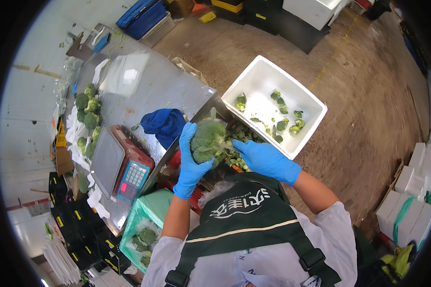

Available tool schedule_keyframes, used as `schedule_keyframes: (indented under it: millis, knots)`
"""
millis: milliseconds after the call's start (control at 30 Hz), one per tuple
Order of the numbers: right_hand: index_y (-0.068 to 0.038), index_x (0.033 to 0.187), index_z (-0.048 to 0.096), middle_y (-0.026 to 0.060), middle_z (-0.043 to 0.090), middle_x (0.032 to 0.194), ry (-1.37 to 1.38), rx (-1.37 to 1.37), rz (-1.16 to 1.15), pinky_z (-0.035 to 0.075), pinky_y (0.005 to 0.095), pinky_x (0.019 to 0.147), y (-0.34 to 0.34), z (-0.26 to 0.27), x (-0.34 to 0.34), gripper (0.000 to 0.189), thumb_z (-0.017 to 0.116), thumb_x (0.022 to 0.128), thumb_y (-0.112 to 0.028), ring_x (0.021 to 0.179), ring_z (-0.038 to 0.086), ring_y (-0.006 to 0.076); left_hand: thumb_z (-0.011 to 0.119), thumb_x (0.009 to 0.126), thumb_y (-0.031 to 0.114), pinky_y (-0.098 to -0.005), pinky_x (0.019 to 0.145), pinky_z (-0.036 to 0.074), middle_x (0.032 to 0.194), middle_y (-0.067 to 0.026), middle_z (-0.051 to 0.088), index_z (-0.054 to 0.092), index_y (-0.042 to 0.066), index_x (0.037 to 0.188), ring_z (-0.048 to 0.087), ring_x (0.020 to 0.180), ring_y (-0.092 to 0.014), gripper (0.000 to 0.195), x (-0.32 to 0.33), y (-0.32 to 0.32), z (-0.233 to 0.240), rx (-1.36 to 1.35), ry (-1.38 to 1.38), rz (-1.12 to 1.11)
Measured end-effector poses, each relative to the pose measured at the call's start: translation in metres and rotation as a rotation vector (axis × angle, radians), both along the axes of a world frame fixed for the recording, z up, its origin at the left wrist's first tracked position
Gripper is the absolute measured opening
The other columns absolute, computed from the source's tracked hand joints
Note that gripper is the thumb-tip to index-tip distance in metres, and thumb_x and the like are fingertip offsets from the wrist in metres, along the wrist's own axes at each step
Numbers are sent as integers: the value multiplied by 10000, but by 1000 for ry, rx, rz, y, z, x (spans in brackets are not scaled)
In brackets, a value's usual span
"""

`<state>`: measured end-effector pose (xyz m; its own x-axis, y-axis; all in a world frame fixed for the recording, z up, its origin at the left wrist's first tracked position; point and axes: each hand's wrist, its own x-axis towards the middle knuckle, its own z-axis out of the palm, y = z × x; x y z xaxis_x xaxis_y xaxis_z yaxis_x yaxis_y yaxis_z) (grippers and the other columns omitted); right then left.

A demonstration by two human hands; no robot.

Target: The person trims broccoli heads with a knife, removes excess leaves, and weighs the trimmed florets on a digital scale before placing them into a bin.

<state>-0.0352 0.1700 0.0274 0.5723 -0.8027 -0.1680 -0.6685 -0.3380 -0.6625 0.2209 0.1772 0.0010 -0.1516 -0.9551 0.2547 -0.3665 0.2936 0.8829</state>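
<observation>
A large broccoli head (205, 141) is gripped by my left hand (190, 163), which wears a blue glove. My right hand (267, 159), gloved too, holds a knife (232, 147) whose blade reaches to the stem side of the head; most of the handle is hidden in my fist. Beneath the two hands, broccoli trimmings (242, 134) fill a container whose walls are mostly covered. Just beyond my right hand stands a white foam box (253, 97) with several small broccoli florets (282, 125) scattered on its bottom.
On the steel table (158, 82) at left are a blue cloth (164, 123), a digital scale (129, 168), a row of broccoli heads (90, 120) and clear plastic bags (124, 73). A green-lined box (129, 229) holds more broccoli. Foam boxes (398, 215) are stacked at right.
</observation>
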Motion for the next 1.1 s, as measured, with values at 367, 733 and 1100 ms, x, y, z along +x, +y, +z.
schedule_keyframes:
  millis: [367, 733, 1100]
  knots:
    - [5, 1330, 478, 216, 645, 826, 117, 178, -344, 537, 443, 629, -1, -27, -43, 506, 579, 892, -228, 714, 666, 361, 772, 662, 246, -425, 1163, 240, 1481, -143, 334, 357, 57, 1441, 308, 1393, -295, 902, -37, -18, 11, -34, -93, -96]
    - [4, 1188, 604, 59, 623, 810, -877, 521, -744, 493, 261, 583, -23, -29, -44, 464, 721, 768, -153, 638, 579, 124, 769, 657, 167, -375, 1121, 336, 1455, -115, 415, 365, 30, 1443, 413, 1336, -238, 894, -87, -36, 15, 559, 438, -289]
    - [-35, 1099, 626, -25, 541, 590, -1108, 583, -823, 359, 216, 392, -9, -22, -67, 336, 734, 792, -117, 401, 443, 56, 717, 739, 139, -348, 1040, 422, 1311, -108, 556, 478, 17, 1357, 534, 1208, -228, 675, -101, -43, -15, 642, 699, -146]
